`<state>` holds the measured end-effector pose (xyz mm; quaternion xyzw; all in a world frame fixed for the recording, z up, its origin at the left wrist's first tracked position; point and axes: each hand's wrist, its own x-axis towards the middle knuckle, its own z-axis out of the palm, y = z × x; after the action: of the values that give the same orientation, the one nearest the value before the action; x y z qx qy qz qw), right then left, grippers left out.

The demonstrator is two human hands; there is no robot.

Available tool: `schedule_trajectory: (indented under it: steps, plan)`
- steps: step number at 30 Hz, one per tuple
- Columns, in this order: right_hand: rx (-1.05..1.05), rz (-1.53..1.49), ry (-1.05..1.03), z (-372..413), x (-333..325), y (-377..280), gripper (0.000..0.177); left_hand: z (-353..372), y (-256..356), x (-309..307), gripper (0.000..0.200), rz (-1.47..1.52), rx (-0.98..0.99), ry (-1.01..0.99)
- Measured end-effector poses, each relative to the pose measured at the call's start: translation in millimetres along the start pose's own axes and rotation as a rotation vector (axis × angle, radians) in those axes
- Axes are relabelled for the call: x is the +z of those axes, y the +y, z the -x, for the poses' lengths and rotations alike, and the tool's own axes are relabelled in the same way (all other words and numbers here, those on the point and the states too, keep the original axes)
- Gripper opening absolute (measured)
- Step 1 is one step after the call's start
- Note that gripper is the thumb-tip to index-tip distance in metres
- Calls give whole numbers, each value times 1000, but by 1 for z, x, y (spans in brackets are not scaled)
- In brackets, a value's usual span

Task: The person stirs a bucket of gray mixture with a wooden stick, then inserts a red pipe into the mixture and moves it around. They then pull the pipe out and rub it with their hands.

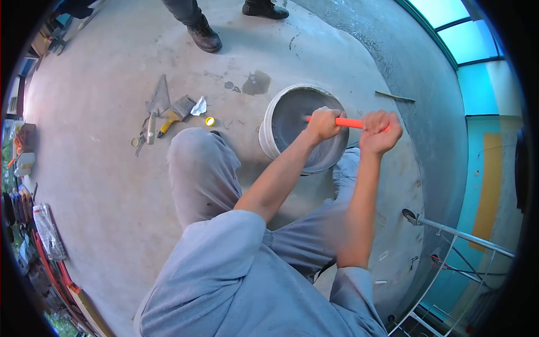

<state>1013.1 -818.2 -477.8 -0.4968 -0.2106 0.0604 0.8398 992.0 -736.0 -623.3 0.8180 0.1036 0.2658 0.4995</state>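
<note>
An orange-red handle [349, 122] is held by both of my hands, tilted over a white bucket [269, 126] of grey wet mix [292, 115]. My left hand [324, 124] wraps round it above the mix, nearer its lower end. Closed round the upper end, to the right of the bucket, is my right hand [380, 132]. The tool's lower part is hidden in or behind the mix and my left hand. The bucket stands on the floor between my bent legs.
Left of the bucket lie a trowel [159, 95], a wide brush [182, 106], a yellow cap [210, 121] and crumpled foil [199, 106]. A person's boots [205, 35] stand ahead. A wheeled metal frame [449, 230] is at right, a stick [395, 97] beyond the bucket.
</note>
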Motion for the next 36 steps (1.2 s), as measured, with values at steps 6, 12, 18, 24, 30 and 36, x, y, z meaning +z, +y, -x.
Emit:
schedule_trajectory:
  steps: [6, 12, 18, 24, 30, 36]
  plan:
    - [294, 156, -1, -17, 7, -18, 32, 43, 26, 16, 17, 16, -167, 120]
    - [-192, 352, -297, 27, 16, -6, 33, 6, 2, 29, 15, 197, 62, 88]
    - [280, -32, 5, -9, -16, -19, 31, 37, 18, 3, 20, -105, -106, -4]
    - [-43, 455, -216, 4, 23, -15, 33, 23, 17, 35, 14, 262, 10, 181]
    - [56, -4, 1, -14, -40, 3, 37, 1, -19, 43, 31, -254, -58, -223]
    - [196, 193, 20, -34, -7, -13, 41, 36, 6, 45, 22, -90, -213, -10]
